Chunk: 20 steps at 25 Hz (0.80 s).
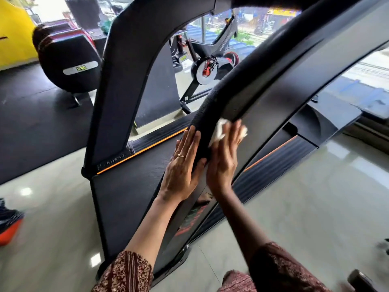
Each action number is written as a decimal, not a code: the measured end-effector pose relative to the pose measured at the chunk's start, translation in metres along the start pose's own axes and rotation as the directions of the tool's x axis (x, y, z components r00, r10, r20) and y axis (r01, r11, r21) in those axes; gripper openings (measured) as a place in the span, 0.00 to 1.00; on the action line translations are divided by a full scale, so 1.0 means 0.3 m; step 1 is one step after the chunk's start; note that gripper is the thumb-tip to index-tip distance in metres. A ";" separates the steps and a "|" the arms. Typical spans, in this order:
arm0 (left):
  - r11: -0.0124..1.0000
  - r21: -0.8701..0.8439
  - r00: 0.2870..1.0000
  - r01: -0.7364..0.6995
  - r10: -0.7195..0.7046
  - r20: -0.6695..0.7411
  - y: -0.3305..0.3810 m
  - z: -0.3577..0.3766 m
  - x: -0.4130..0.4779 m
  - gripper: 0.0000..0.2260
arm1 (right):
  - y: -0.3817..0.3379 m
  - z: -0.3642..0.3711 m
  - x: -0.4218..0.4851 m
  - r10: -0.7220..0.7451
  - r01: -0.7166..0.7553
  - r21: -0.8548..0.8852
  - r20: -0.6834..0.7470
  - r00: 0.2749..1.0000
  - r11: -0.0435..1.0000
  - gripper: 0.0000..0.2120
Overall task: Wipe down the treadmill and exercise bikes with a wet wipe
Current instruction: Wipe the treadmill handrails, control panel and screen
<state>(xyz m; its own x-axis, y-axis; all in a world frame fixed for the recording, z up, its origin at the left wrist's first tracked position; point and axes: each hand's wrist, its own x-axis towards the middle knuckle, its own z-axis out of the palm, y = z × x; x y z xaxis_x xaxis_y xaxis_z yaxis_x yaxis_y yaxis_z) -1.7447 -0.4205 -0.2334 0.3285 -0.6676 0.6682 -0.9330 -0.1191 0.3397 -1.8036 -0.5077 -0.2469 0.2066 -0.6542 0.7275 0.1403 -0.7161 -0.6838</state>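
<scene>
Left hand (pixel 185 165) flat on the left side of the handrail (pixel 242 81), right hand (pixel 223 159) on its right side, wipe (pixel 220 129) beneath it. Belt (pixel 136 182) lies below. Exercise bike (pixel 212 66) stands behind, beyond the treadmill's upright (pixel 126 81).

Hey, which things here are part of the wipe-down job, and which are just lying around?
Job: wet wipe under right hand, left hand, treadmill handrail, exercise bike behind.
Lying about: orange-and-black object on floor, yellow wall.

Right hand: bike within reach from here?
Probably not. The bike stands beyond the treadmill, whose upright and deck lie between; the right hand presses the wipe on the handrail.
</scene>
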 end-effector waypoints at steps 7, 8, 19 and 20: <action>0.999 0.023 0.997 0.031 -0.030 -0.069 -0.002 0.046 -0.016 0.24 | 0.113 -0.025 -0.104 0.686 -0.659 0.227 -0.066 0.725 0.717 0.22; 0.999 0.029 0.997 0.029 -0.026 -0.075 -0.003 0.048 -0.015 0.24 | 0.081 -0.013 -0.092 0.610 -0.587 0.217 -0.058 0.790 0.780 0.22; 0.999 0.051 0.993 0.009 -0.003 -0.119 -0.004 0.058 -0.018 0.23 | 0.156 -0.040 -0.148 0.856 -0.855 0.074 0.027 0.515 0.513 0.25; 0.999 0.050 0.993 0.008 -0.002 -0.120 -0.005 0.059 -0.016 0.23 | 0.060 -0.017 -0.171 0.770 -0.773 0.108 0.082 0.633 0.625 0.26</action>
<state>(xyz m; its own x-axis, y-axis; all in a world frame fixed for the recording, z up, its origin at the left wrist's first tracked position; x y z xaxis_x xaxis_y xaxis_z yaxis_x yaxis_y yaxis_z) -1.7474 -0.4300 -0.2489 0.3453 -0.5742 0.7423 -0.9366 -0.1607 0.3114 -1.8165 -0.4884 -0.2961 0.3178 -0.9456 -0.0699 0.0327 0.0846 -0.9959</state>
